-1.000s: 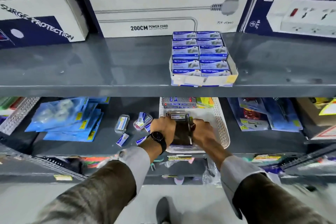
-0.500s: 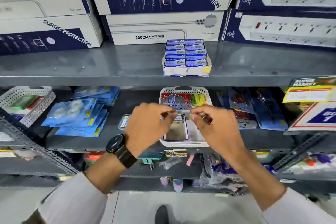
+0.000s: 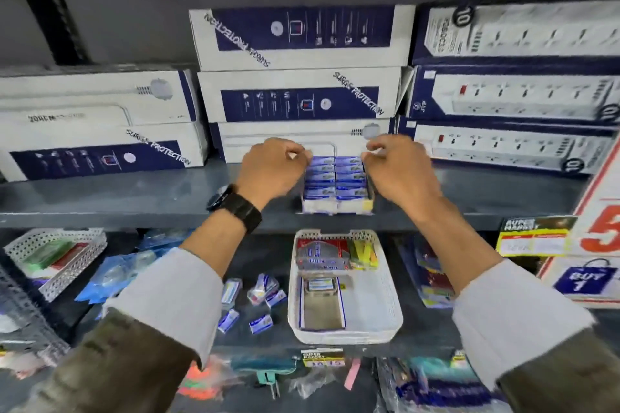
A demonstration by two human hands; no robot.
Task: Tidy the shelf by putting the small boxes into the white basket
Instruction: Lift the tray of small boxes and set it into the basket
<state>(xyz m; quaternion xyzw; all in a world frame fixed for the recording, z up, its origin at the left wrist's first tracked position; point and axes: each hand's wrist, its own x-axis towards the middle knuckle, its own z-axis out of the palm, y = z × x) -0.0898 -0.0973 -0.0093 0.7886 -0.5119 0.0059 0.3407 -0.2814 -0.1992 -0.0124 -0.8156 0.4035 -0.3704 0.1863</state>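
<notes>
A cardboard tray of small blue boxes [image 3: 336, 183] stands at the front of the upper grey shelf [image 3: 134, 208]. My left hand [image 3: 271, 169] is beside its left side and my right hand [image 3: 401, 171] beside its right side, fingers curled near the tray's back corners; contact cannot be told. The white basket [image 3: 393, 298] sits on the lower shelf directly below. It holds a flat dark box [image 3: 322, 307], a red and grey pack [image 3: 320, 255] and yellow items [image 3: 364, 253]. Several small loose boxes [image 3: 261, 290] lie left of the basket.
Large surge-protector cartons [image 3: 295, 95] are stacked right behind the tray. A second white basket [image 3: 57, 256] and blue packets [image 3: 114, 277] lie at lower left. Price signs [image 3: 533, 236] hang at the right. Bagged goods fill the bottom shelf.
Both hands let go of the dark flat box, which now lies in the white basket, and rose to the upper shelf on either side of the tray of blue boxes.
</notes>
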